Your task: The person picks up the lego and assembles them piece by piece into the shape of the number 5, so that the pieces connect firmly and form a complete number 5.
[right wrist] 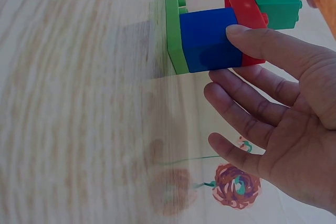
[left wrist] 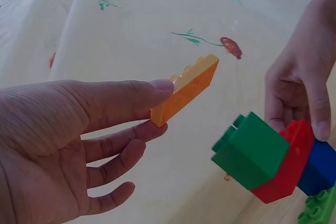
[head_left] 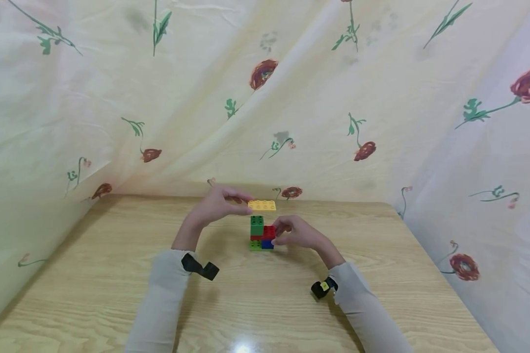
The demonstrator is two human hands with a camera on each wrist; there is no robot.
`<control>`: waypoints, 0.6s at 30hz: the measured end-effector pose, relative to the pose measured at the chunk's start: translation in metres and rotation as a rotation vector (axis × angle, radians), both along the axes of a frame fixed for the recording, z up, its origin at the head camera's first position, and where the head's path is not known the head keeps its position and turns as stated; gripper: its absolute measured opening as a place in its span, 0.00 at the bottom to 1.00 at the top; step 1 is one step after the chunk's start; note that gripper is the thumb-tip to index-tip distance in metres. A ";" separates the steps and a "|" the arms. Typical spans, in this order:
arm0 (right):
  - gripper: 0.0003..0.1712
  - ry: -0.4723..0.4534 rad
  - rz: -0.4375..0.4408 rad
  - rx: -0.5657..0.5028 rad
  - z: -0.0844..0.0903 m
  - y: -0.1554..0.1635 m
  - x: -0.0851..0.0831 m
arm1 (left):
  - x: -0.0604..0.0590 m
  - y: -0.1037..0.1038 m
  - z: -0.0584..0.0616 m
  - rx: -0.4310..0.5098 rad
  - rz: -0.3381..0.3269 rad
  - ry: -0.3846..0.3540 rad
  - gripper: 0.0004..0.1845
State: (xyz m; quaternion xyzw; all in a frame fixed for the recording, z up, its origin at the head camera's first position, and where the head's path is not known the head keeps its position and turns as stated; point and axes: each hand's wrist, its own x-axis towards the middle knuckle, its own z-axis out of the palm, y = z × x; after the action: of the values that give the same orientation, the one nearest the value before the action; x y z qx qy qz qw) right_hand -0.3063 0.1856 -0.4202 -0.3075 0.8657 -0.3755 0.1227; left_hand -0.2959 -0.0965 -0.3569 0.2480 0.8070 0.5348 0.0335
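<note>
Head view, left hand (head_left: 216,206): pinches one end of the yellow plate (head_left: 262,205), which is held level in the air just above the brick stack (head_left: 261,234), not touching it.
Head view, right hand (head_left: 297,232): its fingers are curled against the stack's right side at the red and blue bricks; the contact itself is too small to make out.
Head view, stack: stands on the bench (head_left: 115,274), mid-bench, in front of the flowered cloth (head_left: 115,98); its right side is hidden by the right hand.
Left wrist view, left hand (left wrist: 63,140): thumb on top and a finger beneath pinch the plate's near end (left wrist: 186,90); the other fingers hang loosely bent and hold nothing.
Left wrist view, stack (left wrist: 273,166): green brick over red, blue beside; the pale green base is cut off at the corner.
Right wrist view, right hand (right wrist: 278,119): thumb presses the blue brick (right wrist: 207,38); the fingers are spread beneath, their tips apart from the stack.
Right wrist view, edges: the plate is cut off at the right border; the bench nearby is blurred.
</note>
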 end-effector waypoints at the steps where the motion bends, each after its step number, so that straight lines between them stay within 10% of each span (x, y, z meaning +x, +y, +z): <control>1: 0.15 -0.001 -0.001 -0.002 0.000 0.000 0.000 | -0.001 0.002 -0.002 -0.003 -0.003 -0.011 0.17; 18: 0.21 -0.023 0.008 -0.024 0.002 0.002 0.001 | -0.010 0.014 -0.019 -0.095 0.011 -0.031 0.14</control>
State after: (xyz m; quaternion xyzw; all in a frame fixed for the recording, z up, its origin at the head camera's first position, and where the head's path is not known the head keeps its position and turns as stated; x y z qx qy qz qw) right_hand -0.3050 0.1871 -0.4183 -0.3081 0.8584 -0.3888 0.1303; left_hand -0.3064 -0.0829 -0.3756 0.2335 0.8322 0.4999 0.0548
